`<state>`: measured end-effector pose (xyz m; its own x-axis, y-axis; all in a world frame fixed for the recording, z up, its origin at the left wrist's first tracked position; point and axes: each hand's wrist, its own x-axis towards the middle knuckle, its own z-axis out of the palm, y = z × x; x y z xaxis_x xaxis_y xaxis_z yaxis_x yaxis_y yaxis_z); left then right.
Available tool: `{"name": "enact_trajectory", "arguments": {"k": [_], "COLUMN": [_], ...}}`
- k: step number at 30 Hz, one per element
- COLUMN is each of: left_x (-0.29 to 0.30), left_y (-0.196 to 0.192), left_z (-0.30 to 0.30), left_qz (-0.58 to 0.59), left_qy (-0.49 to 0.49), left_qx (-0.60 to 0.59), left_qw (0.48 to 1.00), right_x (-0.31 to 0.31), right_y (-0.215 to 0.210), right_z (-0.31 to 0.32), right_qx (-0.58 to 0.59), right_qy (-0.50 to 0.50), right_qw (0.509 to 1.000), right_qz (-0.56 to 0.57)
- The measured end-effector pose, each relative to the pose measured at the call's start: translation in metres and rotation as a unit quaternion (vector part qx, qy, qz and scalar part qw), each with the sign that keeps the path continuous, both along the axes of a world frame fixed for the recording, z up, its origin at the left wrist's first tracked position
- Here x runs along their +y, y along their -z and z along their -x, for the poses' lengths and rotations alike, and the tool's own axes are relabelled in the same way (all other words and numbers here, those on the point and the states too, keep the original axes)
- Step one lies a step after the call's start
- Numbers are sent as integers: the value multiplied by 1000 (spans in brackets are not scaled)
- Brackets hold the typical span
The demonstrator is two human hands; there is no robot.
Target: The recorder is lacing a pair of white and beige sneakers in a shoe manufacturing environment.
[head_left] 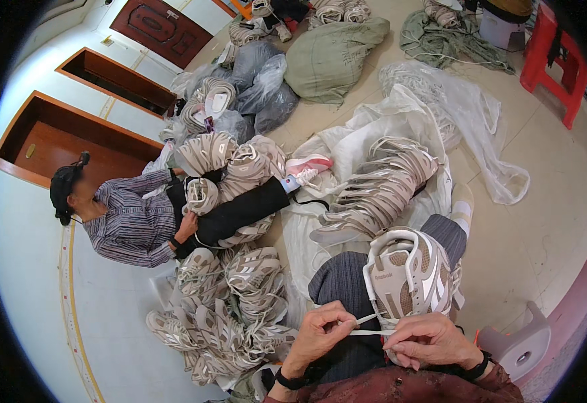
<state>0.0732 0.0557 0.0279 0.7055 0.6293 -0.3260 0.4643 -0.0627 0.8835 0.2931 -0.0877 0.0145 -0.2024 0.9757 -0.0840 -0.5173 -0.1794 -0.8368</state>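
A beige and white sneaker (401,272) rests on my lap, its heel end toward the far side. White shoelaces (372,332) stretch between my two hands just in front of it. My left hand (321,332) pinches one stretch of lace between thumb and fingertips. Close by on the other side, my right hand (431,341) is closed with curled fingers on the lace, beside the sneaker's near end. Part of the sneaker lies hidden behind my right hand.
A row of sneakers (380,191) lies on white sheeting ahead. More sneakers (229,316) pile up at the left, where a seated person (135,215) handles a shoe. A green sack (333,60), a red stool (558,67) and a pale stool (521,339) stand around.
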Motion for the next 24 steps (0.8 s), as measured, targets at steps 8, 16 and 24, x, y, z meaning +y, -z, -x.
{"name": "enact_trajectory", "arguments": {"k": [8, 16, 24], "left_x": [3, 4, 3], "left_y": [2, 6, 21], "left_z": [3, 32, 41], "left_qz": [48, 163, 219], "left_qy": [-6, -195, -285], "left_qx": [-12, -45, -93], "left_qw": [999, 966, 929], "right_x": [0, 1, 1], "right_y": [-1, -1, -1], "right_z": [-1, 0, 0], "right_qx": [1, -2, 4], "right_qy": [3, 10, 10], "right_qw": [1000, 1000, 1000], "right_qz": [6, -1, 3]}}
